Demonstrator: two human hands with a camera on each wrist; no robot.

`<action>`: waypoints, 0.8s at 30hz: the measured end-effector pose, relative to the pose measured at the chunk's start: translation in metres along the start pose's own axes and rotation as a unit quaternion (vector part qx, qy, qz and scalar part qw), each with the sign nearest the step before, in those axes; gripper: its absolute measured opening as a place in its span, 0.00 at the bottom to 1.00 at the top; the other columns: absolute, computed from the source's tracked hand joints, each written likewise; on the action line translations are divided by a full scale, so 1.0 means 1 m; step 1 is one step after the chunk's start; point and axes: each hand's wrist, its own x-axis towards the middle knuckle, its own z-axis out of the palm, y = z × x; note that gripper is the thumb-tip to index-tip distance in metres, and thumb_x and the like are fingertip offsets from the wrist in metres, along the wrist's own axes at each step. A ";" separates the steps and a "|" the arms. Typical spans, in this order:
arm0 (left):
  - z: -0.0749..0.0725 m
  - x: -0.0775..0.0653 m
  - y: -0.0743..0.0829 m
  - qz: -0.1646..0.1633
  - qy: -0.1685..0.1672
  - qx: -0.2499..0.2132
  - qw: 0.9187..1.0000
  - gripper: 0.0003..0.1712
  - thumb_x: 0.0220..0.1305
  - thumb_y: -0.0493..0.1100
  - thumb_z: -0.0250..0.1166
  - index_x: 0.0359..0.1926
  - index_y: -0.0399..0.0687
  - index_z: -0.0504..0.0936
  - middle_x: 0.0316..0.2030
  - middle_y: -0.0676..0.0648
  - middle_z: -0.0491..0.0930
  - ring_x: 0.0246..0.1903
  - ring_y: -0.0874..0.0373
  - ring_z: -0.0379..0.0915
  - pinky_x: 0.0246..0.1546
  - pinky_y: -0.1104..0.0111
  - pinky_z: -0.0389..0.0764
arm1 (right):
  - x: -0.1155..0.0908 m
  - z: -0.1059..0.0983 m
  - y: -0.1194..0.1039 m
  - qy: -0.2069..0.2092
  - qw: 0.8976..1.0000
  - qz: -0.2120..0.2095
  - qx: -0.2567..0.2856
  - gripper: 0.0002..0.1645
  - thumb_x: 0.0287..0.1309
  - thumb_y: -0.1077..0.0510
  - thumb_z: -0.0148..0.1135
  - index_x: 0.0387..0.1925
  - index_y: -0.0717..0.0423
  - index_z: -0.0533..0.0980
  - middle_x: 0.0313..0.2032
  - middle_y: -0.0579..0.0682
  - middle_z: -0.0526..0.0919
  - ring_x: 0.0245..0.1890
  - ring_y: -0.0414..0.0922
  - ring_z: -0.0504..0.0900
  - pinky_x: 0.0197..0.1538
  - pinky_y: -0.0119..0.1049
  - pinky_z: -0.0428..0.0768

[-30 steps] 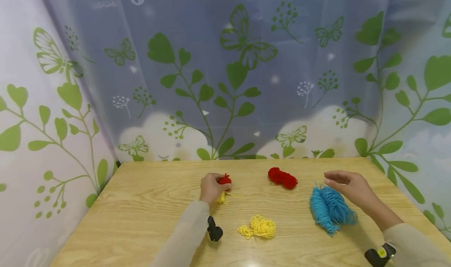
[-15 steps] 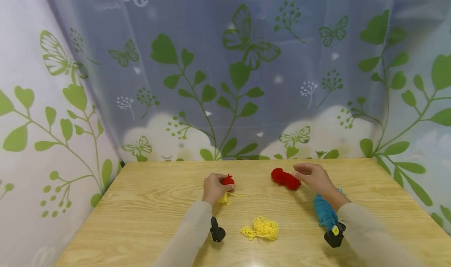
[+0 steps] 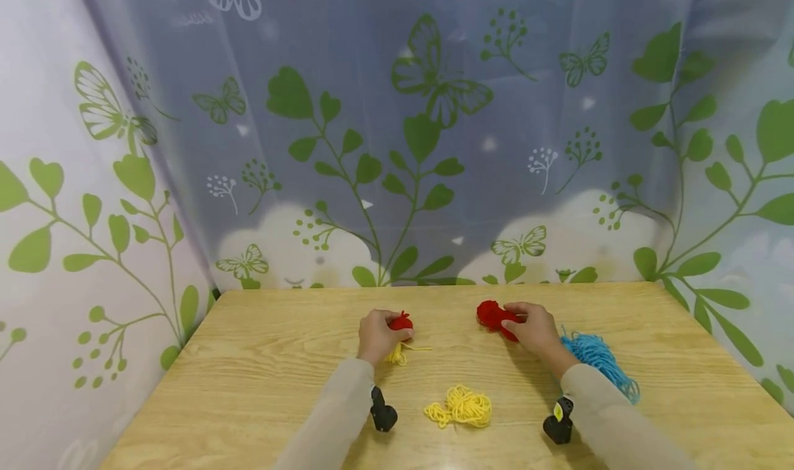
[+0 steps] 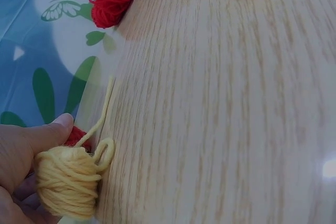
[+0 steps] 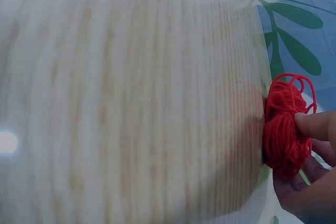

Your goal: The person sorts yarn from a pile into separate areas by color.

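My left hand (image 3: pixel 376 335) is at the back middle of the table, thumb and fingers round a small bundle of red yarn (image 3: pixel 402 323). Just in front of that bundle, a wound bundle of yellow yarn (image 4: pixel 68 182) sits against the palm side in the left wrist view, a loose end trailing from it. Farther right, my right hand (image 3: pixel 536 329) pinches the right end of a red yarn skein (image 3: pixel 490 313). The right wrist view shows the thumb pressed on this skein's red strands (image 5: pixel 286 127), its looped end sticking out past the fingers.
Another yellow yarn bundle (image 3: pixel 468 406) lies on the wooden table (image 3: pixel 260 387) between the forearms. Blue yarn (image 3: pixel 598 360) lies partly hidden behind the right forearm. A curtain (image 3: pixel 347 146) printed with leaves and butterflies stands along the table's back edge.
My right hand has moved left from above the blue yarn to the red skein and taken hold of it. The left hand stays on its red bundle.
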 end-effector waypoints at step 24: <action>0.001 0.000 0.002 -0.005 0.007 -0.009 1.000 0.21 0.46 0.37 0.77 0.44 0.35 0.85 0.42 0.37 0.84 0.43 0.41 0.80 0.43 0.55 0.81 | -0.002 0.009 0.002 0.023 0.998 0.053 0.005 0.22 0.61 0.59 0.63 0.55 0.65 0.76 0.54 0.67 0.77 0.52 0.62 0.75 0.48 0.49 0.79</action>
